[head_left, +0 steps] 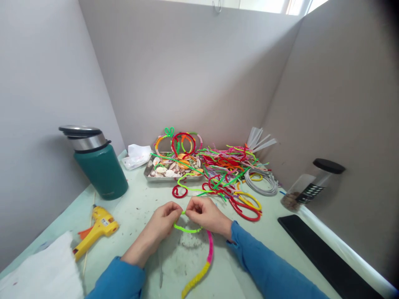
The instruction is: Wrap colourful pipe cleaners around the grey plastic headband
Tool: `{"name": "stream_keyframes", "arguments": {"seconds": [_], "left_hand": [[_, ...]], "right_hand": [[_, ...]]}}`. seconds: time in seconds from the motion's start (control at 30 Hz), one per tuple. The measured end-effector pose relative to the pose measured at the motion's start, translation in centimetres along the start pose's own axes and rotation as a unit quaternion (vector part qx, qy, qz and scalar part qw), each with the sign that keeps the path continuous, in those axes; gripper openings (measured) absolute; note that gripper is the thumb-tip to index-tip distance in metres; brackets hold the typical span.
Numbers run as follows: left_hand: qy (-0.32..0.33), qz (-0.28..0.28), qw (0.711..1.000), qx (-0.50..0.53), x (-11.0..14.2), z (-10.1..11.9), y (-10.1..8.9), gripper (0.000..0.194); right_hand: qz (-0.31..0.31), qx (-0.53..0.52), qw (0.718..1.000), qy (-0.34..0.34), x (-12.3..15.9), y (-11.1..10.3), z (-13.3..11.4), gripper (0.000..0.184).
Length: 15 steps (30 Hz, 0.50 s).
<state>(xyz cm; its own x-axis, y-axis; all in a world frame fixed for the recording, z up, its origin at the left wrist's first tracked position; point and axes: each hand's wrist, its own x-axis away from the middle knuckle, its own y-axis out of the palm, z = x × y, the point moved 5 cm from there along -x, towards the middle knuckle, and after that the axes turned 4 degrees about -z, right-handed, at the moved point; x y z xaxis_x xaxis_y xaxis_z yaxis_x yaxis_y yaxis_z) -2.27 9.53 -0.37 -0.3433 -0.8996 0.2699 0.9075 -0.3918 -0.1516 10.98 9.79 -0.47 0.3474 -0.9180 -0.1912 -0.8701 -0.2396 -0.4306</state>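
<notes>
My left hand (163, 220) and my right hand (204, 214) meet above the table's middle, both pinched on a bright green pipe cleaner (187, 229) that sags in a curve between them. Just below the hands a pink and yellow pipe cleaner (202, 265) lies bent on the table, its pink end reaching up under my right wrist. Both sleeves are blue.
A heap of coloured pipe cleaners (230, 170) and a metal tray of shells (171, 168) sit behind the hands. A green flask (99, 166) and a yellow glue gun (96, 230) are at the left. A tilted jar (311, 185) and a black slab (324, 257) are at the right.
</notes>
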Motion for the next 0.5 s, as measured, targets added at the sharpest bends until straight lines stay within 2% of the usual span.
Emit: {"name": "stream_keyframes", "arguments": {"seconds": [0.2, 0.33, 0.5], "left_hand": [[-0.024, -0.063, 0.997, 0.031, 0.07, -0.19, 0.08, 0.038], [-0.042, -0.071, 0.995, 0.051, 0.04, -0.49, -0.07, 0.04], [-0.021, -0.068, 0.997, -0.008, -0.17, -0.82, -0.36, 0.043]], "right_hand": [[-0.007, -0.043, 0.999, 0.017, 0.02, -0.19, 0.18, 0.007], [-0.043, -0.082, 0.995, 0.038, 0.02, -0.23, 0.4, 0.008], [-0.082, -0.111, 0.988, 0.062, 0.11, -0.27, 0.48, 0.011]]}}
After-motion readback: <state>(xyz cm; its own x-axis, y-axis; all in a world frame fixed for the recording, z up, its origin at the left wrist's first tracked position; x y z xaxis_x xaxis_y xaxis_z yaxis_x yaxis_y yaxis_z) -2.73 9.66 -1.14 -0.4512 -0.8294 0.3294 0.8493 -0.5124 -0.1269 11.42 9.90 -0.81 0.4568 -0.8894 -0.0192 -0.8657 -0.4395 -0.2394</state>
